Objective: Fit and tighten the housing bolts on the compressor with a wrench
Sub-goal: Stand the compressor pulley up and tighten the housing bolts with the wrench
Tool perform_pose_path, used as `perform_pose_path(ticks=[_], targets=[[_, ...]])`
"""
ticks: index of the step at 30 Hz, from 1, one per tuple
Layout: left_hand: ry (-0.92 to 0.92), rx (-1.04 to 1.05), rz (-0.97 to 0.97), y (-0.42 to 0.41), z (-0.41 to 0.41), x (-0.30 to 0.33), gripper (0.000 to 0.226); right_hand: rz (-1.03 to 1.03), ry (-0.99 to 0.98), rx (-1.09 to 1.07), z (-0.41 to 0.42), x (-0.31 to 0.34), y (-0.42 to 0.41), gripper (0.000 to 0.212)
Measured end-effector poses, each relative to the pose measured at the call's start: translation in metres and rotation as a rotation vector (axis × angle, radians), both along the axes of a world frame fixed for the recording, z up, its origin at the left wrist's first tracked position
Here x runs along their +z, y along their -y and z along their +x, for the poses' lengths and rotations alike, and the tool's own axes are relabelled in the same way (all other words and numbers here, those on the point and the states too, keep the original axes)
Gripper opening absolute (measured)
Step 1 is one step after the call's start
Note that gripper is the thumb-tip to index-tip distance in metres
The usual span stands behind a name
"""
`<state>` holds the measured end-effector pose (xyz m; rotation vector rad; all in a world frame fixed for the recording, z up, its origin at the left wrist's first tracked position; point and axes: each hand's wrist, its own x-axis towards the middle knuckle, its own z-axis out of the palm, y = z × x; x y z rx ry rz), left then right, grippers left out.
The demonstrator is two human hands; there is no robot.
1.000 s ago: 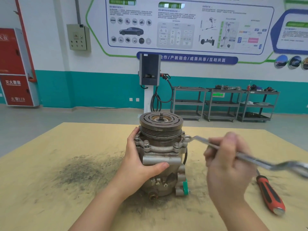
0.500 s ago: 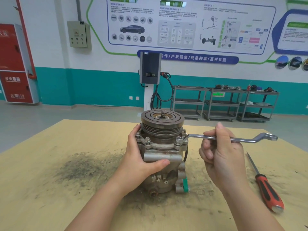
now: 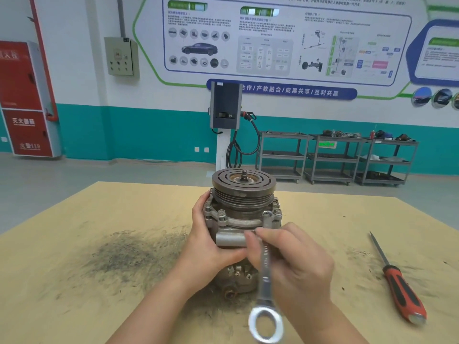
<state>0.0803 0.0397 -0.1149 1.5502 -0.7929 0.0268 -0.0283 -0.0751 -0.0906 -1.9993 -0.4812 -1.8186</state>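
A grey metal compressor (image 3: 242, 207) stands upright in the middle of the wooden table, its grooved pulley on top. Bolt heads sit around its housing flange. My left hand (image 3: 210, 242) wraps around the housing's left side and front. A silver ring wrench (image 3: 265, 269) has its far ring seated on a front-right flange bolt (image 3: 267, 214); its handle points toward me and its near ring hangs blurred at the bottom. My right hand (image 3: 295, 266) grips the wrench shaft beside the housing.
A red-handled screwdriver (image 3: 397, 286) lies on the table (image 3: 99, 294) to the right. Dark metal filings smear the tabletop left of the compressor. Beyond the table stand a charger post (image 3: 224, 125) and grey shelf carts (image 3: 332, 157) along the wall.
The wrench left the right-side bolt and now sits on a front-right bolt, its handle swung from pointing right to pointing toward me. My left hand kept its hold on the housing.
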Motion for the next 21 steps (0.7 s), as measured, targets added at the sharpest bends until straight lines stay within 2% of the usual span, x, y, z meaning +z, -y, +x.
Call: perform_pose_path(ticks=[3, 5, 8, 10, 13, 16, 21], targets=[[0.001, 0.002, -0.001, 0.0, 0.001, 0.001, 0.105, 0.006, -0.006, -0.069, 0.0, 0.002, 0.001, 0.029], [0.011, -0.011, 0.014, -0.002, 0.002, 0.001, 0.108, 0.153, 0.0, -0.029, -0.006, 0.006, 0.01, 0.029], [0.009, -0.015, 0.043, -0.003, 0.003, 0.002, 0.11, 0.652, -0.034, 0.135, -0.012, 0.022, 0.023, 0.035], [-0.005, -0.011, 0.051, -0.003, 0.003, 0.001, 0.109, 1.008, -0.106, 0.335, -0.011, 0.027, 0.027, 0.042], [-0.006, 0.0, 0.056, -0.003, 0.004, 0.001, 0.11, 1.322, -0.208, 0.617, -0.004, 0.029, 0.033, 0.037], [-0.004, -0.006, 0.055, -0.003, 0.005, 0.0, 0.108, 1.386, -0.258, 0.72, 0.0, 0.028, 0.037, 0.03], [0.009, -0.005, 0.058, -0.002, 0.006, 0.0, 0.105, 1.292, -0.315, 0.716, 0.002, 0.03, 0.04, 0.03]])
